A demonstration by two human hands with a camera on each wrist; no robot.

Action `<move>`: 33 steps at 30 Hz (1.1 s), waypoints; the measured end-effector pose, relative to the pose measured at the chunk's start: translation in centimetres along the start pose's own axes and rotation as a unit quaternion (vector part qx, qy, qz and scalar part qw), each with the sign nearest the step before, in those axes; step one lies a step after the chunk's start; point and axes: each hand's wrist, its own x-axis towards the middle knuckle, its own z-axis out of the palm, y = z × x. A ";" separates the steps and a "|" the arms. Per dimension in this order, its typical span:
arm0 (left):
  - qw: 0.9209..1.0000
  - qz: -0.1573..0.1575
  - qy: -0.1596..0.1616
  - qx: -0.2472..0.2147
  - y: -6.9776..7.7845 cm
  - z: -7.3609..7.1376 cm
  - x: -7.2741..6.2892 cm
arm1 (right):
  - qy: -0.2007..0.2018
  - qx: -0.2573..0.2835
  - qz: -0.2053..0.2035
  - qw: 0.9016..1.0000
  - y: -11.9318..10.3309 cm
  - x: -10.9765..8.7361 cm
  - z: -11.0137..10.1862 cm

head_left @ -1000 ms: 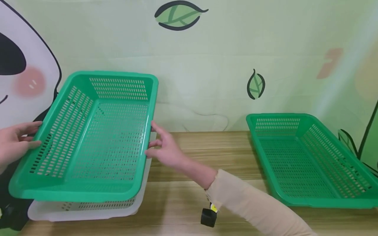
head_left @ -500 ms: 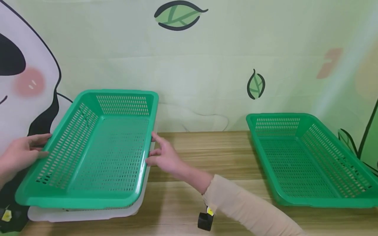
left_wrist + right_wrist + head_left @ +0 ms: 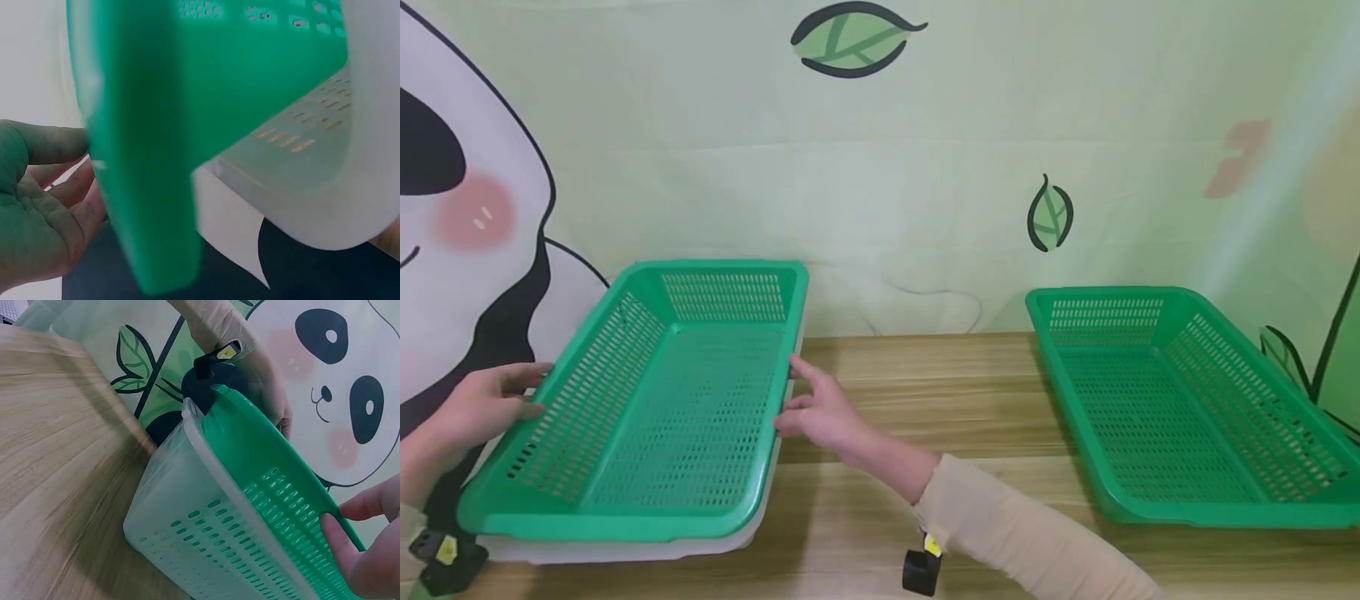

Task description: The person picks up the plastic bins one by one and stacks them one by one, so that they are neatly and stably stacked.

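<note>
A green perforated plastic basket (image 3: 602, 527) is partly nested in a white perforated basket (image 3: 632, 549) at the left of the table. The right wrist view shows the green rim standing above the rim of the white basket (image 3: 209, 456). My left hand (image 3: 486, 404) holds the green basket's left rim, thumb on one side and fingers on the other. On the opposite long side, my right hand (image 3: 823, 412) pinches the right rim between thumb and fingers. Most of the white basket is hidden under the green one.
Another green basket (image 3: 1232, 514) stands on the right of the wooden table (image 3: 925, 400). Behind the table hangs a pale green backdrop (image 3: 925, 192) with leaf drawings and a panda. A black wrist camera (image 3: 921, 572) hangs below my right sleeve.
Both hands have lowered the held green basket, and it has sunk down into the white basket. The white basket and the right-hand green basket have stayed in place.
</note>
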 end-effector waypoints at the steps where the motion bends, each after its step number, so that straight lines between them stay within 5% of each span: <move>1: 1.000 0.001 0.000 0.002 -1.4 0.4 0.8 | 0.001 0.001 0.002 1.000 0.0 0.0 0.0; 5: 1.000 0.003 -0.011 -0.003 -5.3 1.8 3.2 | 0.006 0.001 0.010 1.000 0.1 -0.1 -0.3; 8: 1.000 0.005 -0.013 0.003 -5.7 2.3 3.6 | 0.008 0.005 0.013 1.000 0.2 -0.2 -0.5; 11: 1.000 0.008 -0.021 0.006 -3.5 1.8 2.6 | 0.014 0.009 0.014 1.000 0.3 -0.3 -0.7; 13: 0.999 0.008 -0.038 -0.006 0.2 1.0 0.8 | 0.018 0.011 0.017 1.000 0.5 -0.4 -0.8; 14: 0.999 0.008 -0.043 -0.011 0.0 1.1 0.9 | 0.019 0.011 0.017 1.000 0.6 -0.4 -0.9; 18: 0.999 0.010 -0.043 -0.026 -3.3 2.7 2.7 | 0.020 0.012 0.022 0.999 0.8 -0.5 -1.1; 20: 0.999 0.012 -0.034 -0.027 -7.0 3.8 4.7 | 0.017 0.014 0.021 1.000 1.0 -0.6 -1.2; 24: 0.999 0.002 -0.038 -0.025 -4.3 3.3 3.4 | 0.016 0.022 0.018 0.999 1.2 -0.6 -1.2; 30: 0.998 -0.018 -0.058 -0.032 3.5 1.3 -0.7 | 0.027 0.030 0.025 0.999 1.5 -0.7 -1.2; 33: 0.997 -0.018 -0.067 -0.034 5.2 1.0 -1.6 | 0.028 0.028 0.025 0.999 1.6 -0.7 -1.2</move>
